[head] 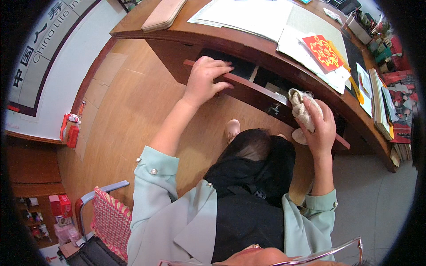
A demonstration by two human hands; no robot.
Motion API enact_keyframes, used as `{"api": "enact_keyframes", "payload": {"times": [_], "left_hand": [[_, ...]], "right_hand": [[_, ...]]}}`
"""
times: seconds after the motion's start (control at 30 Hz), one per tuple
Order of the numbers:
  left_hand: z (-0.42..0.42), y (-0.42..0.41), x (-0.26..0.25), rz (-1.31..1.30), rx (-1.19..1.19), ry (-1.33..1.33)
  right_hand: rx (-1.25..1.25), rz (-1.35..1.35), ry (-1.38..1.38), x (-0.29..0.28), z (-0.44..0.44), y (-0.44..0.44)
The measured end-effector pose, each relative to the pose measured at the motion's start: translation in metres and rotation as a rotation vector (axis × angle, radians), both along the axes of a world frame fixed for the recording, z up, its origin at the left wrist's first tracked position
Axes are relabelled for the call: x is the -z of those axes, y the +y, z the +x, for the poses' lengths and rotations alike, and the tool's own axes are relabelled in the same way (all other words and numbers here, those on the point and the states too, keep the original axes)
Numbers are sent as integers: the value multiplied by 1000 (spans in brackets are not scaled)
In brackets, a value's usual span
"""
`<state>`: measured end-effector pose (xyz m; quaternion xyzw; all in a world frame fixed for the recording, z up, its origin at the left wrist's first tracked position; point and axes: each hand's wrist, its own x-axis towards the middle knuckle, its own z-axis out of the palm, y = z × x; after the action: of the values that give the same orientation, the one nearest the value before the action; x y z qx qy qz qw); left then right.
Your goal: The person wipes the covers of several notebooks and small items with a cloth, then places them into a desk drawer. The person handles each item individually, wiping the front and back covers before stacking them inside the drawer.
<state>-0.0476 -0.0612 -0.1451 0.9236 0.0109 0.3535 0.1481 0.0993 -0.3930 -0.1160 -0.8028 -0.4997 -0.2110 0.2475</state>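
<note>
A wooden drawer (256, 94) is pulled part way out from under the desk top, and its dark inside shows. My left hand (206, 74) grips the top edge of the drawer front near its left end, with the fingers over the edge and the thumb on the outer face. A crumpled beige cloth (303, 108) is held in my right hand (321, 124), pressed against the drawer front's top edge to the right of the metal lock (273, 108). A pale item (277, 89) lies inside the drawer, partly hidden.
On the wooden desk (126, 25) lie a pink zip case (163, 15), white papers (246, 18), a red card (322, 53) and a yellow back scratcher (356, 86). Stacked books (379, 103) stand at the right. Behind me at the left is a chair with a woven pink cover (111, 222).
</note>
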Motion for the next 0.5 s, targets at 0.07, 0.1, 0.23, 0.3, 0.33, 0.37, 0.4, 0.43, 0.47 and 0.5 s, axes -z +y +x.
{"api": "enact_keyframes", "payload": {"times": [0.07, 0.1, 0.23, 0.3, 0.33, 0.37, 0.4, 0.43, 0.47, 0.5], "left_hand": [[-4, -2, 0, 4, 5, -4], [-6, -3, 0, 3, 10, -1], [-25, -8, 2, -15, 17, 28], [-40, -14, -1, -49, 15, 47], [-47, -17, -1, -38, 16, 54], [-53, -20, -3, -27, 16, 59], [-60, -23, -5, -20, 14, 64], [-66, -27, -6, -25, 12, 71], [-72, -31, -6, -29, 10, 79], [-78, -35, -8, -34, 2, 92]], "right_hand": [[2, -5, 33, -2, -6, -1], [6, -5, 46, -3, -9, -2], [-6, 17, 51, -1, -28, -10], [-24, 12, 55, -1, -38, -15], [-27, -12, 81, -7, -47, -17], [-63, 12, 91, -5, -50, -19], [-68, -15, 108, -7, -56, -24], [-68, -40, 125, -8, -62, -29], [-81, -24, 120, -7, -67, -32], [-100, -10, 112, -10, -72, -33]]}}
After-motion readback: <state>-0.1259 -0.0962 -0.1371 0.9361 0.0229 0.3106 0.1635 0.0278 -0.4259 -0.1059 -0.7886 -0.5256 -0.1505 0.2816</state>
